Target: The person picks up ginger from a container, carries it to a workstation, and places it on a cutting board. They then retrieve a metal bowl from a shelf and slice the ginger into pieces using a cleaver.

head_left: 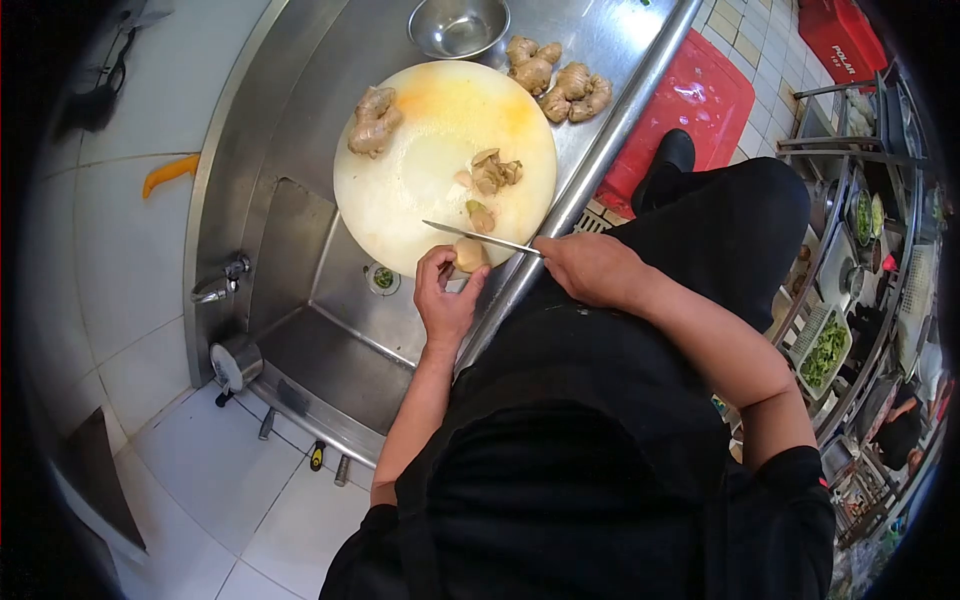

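Note:
My left hand (445, 297) grips a peeled piece of ginger (468, 254) at the near edge of a round white cutting board (400, 215). In my right hand (592, 268) is the handle of a knife (480, 236), its blade lying across the board just beyond the ginger, close to or touching it. Beside the blade lies a small ginger scrap (481, 216), with a pile of ginger peelings (494, 173) farther up. An unpeeled ginger root (375, 122) rests on the board's far left.
Behind the board are a metal bowl (458, 28) and ginger roots (576, 92) on the steel counter. A sink basin (345, 345) with a tap (213, 291) is at left. A red plastic surface (690, 100) is below right; shelves hold a basket of greens (824, 352).

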